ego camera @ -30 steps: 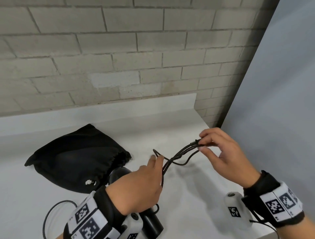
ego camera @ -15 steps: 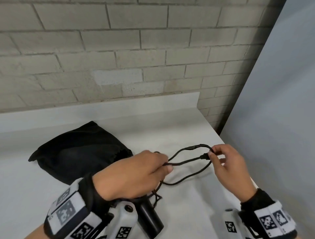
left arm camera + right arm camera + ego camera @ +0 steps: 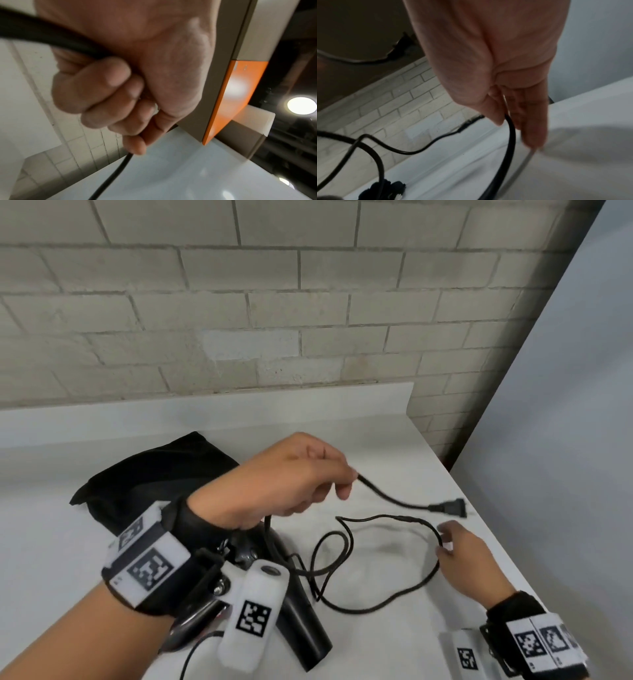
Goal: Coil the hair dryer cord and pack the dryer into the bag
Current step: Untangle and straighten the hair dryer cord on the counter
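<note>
The black hair dryer (image 3: 301,628) lies on the white counter (image 3: 394,645), partly hidden under my left wrist. Its black cord (image 3: 376,604) sprawls in loose loops to the right. My left hand (image 3: 291,481) is raised above the dryer with its fingers (image 3: 109,81) curled round the cord (image 3: 42,36). A short length hangs from it to the plug (image 3: 448,506), which is free in the air. My right hand (image 3: 459,549) is low at the counter and pinches the far loop between thumb and fingers (image 3: 498,116); the cord (image 3: 510,142) bends down from there. The black drawstring bag (image 3: 154,474) lies behind my left hand.
A brick wall (image 3: 308,320) with a white upstand closes the back of the counter. A grey panel (image 3: 565,440) stands along the right, close to the counter's right edge (image 3: 486,529). The wrist cameras' white housings (image 3: 253,611) hang under both wrists.
My left hand has risen, taking the plug end with it. My right hand let go of the plug, dropped to the counter and now pinches the loop. The gathered loops have fallen slack.
</note>
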`<state>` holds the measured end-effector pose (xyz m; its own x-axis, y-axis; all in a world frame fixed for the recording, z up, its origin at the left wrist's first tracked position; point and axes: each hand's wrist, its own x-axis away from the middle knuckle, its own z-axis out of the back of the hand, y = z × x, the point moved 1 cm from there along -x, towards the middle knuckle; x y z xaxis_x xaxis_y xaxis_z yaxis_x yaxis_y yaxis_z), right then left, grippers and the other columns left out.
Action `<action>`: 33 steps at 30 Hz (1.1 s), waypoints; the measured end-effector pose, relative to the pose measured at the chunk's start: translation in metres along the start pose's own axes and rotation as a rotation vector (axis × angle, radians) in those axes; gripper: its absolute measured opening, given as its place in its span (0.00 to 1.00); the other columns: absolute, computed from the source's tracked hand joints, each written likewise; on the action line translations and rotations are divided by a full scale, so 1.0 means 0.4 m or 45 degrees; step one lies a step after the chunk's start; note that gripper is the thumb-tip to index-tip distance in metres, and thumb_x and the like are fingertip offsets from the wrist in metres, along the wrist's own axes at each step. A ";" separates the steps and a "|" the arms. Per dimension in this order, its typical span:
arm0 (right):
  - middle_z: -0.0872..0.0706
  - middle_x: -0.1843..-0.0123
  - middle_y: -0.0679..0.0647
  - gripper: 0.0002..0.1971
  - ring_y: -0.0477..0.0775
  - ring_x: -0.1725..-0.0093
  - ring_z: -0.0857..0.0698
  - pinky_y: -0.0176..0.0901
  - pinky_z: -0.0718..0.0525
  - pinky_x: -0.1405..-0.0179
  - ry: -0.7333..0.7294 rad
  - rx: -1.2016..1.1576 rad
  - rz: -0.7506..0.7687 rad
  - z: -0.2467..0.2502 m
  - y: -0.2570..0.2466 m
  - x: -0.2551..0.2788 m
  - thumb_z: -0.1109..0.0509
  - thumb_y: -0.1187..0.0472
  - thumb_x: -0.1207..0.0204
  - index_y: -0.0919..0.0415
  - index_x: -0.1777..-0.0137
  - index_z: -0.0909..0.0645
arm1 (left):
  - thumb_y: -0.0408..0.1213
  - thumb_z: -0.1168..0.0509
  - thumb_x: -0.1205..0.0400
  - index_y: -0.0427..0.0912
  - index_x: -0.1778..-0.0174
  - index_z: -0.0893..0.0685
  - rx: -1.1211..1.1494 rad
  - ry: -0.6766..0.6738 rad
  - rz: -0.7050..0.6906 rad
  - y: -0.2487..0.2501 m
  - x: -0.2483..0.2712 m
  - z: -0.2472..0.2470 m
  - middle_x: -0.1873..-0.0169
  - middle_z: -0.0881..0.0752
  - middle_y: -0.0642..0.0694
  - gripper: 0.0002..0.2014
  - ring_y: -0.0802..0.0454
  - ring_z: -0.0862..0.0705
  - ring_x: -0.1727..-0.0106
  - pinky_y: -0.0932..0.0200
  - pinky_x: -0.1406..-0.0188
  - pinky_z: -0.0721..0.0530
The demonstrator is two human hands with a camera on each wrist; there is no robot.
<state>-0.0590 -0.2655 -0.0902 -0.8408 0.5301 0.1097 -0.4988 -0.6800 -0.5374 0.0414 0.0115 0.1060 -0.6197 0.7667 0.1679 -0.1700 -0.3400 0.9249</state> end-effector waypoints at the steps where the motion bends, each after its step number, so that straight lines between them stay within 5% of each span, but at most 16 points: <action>1: 0.19 0.34 0.62 0.24 0.64 0.35 0.19 0.45 0.23 0.40 0.038 0.005 0.065 0.007 -0.009 0.014 0.32 0.72 0.25 0.65 0.28 0.28 | 0.37 0.36 0.15 0.38 0.67 0.16 0.006 0.023 -0.018 0.005 -0.005 0.008 0.83 0.34 0.54 0.15 0.58 0.41 0.83 0.67 0.83 0.45; 3: 0.24 0.31 0.52 0.32 0.58 0.32 0.22 0.41 0.24 0.38 0.208 -0.198 0.332 0.039 -0.070 0.063 0.31 0.74 0.30 0.59 0.26 0.31 | 0.40 0.33 0.15 0.37 0.64 0.13 -0.050 0.038 -0.060 0.016 -0.021 0.008 0.81 0.34 0.54 0.14 0.58 0.40 0.82 0.65 0.81 0.44; 5: 0.20 0.35 0.47 0.29 0.50 0.37 0.20 0.37 0.21 0.42 0.331 -0.545 0.595 0.075 -0.160 0.122 0.31 0.71 0.34 0.55 0.32 0.27 | 0.42 0.31 0.16 0.37 0.60 0.10 -0.109 0.062 -0.125 0.025 -0.046 -0.011 0.81 0.33 0.55 0.13 0.59 0.38 0.82 0.67 0.83 0.40; 7: 0.16 0.40 0.50 0.24 0.52 0.41 0.16 0.39 0.17 0.46 0.228 -0.900 0.712 0.099 -0.242 0.174 0.30 0.67 0.34 0.56 0.36 0.24 | 0.43 0.31 0.16 0.37 0.59 0.09 -0.127 0.113 -0.199 0.028 -0.079 -0.040 0.81 0.30 0.56 0.13 0.58 0.35 0.79 0.70 0.82 0.36; 9: 0.14 0.41 0.50 0.21 0.52 0.43 0.14 0.40 0.15 0.47 -0.049 -1.039 0.704 0.097 -0.304 0.202 0.26 0.55 0.29 0.54 0.37 0.22 | 0.44 0.33 0.14 0.36 0.57 0.09 -0.089 0.159 -0.207 0.020 -0.117 -0.068 0.76 0.27 0.51 0.14 0.53 0.31 0.75 0.67 0.80 0.33; 11: 0.12 0.43 0.45 0.16 0.48 0.44 0.13 0.37 0.16 0.48 -0.252 -0.811 0.726 0.067 -0.333 0.205 0.26 0.48 0.25 0.50 0.40 0.20 | 0.44 0.37 0.12 0.33 0.53 0.11 0.032 0.150 -0.120 0.004 -0.151 -0.090 0.71 0.25 0.47 0.17 0.51 0.28 0.76 0.64 0.79 0.30; 14: 0.10 0.57 0.50 0.04 0.47 0.58 0.12 0.34 0.17 0.57 -0.299 -0.633 0.826 0.026 -0.350 0.208 0.32 0.58 0.18 0.53 0.49 0.16 | 0.50 0.44 0.10 0.32 0.44 0.15 0.278 0.014 0.050 -0.027 -0.176 -0.100 0.63 0.18 0.45 0.23 0.49 0.18 0.67 0.59 0.66 0.20; 18: 0.17 0.72 0.59 0.09 0.50 0.68 0.18 0.34 0.20 0.57 -0.277 -1.061 0.712 0.042 -0.342 0.198 0.39 0.57 0.16 0.54 0.54 0.19 | 0.67 0.53 0.15 0.40 0.43 0.17 0.558 -0.145 0.075 -0.114 -0.172 -0.087 0.51 0.15 0.42 0.34 0.47 0.17 0.53 0.55 0.50 0.20; 21: 0.25 0.75 0.53 0.13 0.50 0.70 0.24 0.42 0.22 0.60 -0.154 -1.293 0.642 0.079 -0.329 0.165 0.37 0.47 0.16 0.55 0.54 0.20 | 0.76 0.64 0.22 0.48 0.42 0.16 0.294 -0.128 0.119 -0.202 -0.153 -0.107 0.45 0.13 0.46 0.42 0.48 0.16 0.44 0.52 0.38 0.21; 24: 0.28 0.74 0.51 0.11 0.51 0.72 0.29 0.48 0.26 0.64 -0.058 -1.495 0.548 0.112 -0.321 0.132 0.38 0.51 0.18 0.58 0.54 0.21 | 0.76 0.70 0.25 0.50 0.41 0.24 -0.090 0.005 0.176 -0.276 -0.128 -0.143 0.43 0.21 0.49 0.42 0.47 0.20 0.39 0.50 0.33 0.25; 26: 0.29 0.74 0.51 0.10 0.49 0.73 0.30 0.45 0.26 0.65 0.005 -1.618 0.513 0.132 -0.319 0.111 0.41 0.54 0.18 0.58 0.54 0.23 | 0.74 0.64 0.22 0.48 0.41 0.31 -0.381 0.029 0.179 -0.315 -0.102 -0.160 0.46 0.26 0.50 0.35 0.48 0.22 0.43 0.50 0.36 0.25; 30: 0.31 0.73 0.50 0.12 0.49 0.71 0.33 0.42 0.25 0.65 0.079 -1.711 0.430 0.139 -0.291 0.054 0.47 0.61 0.11 0.57 0.54 0.24 | 0.66 0.43 0.17 0.39 0.37 0.32 -1.214 -0.156 0.170 -0.359 -0.060 -0.178 0.52 0.17 0.44 0.31 0.41 0.17 0.48 0.48 0.38 0.26; 33: 0.30 0.72 0.51 0.13 0.49 0.71 0.32 0.45 0.27 0.63 0.104 -1.708 0.357 0.112 -0.258 0.019 0.47 0.61 0.10 0.57 0.54 0.24 | 0.58 0.43 0.14 0.38 0.44 0.24 -1.480 -0.184 0.188 -0.367 -0.059 -0.188 0.52 0.14 0.42 0.23 0.41 0.15 0.49 0.47 0.32 0.29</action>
<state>-0.0235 -0.2140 0.0036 -0.8411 0.5169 -0.1597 0.3075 0.2140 -0.9272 0.0235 0.0025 -0.0593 -0.6119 0.7075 0.3536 -0.7458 -0.6649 0.0397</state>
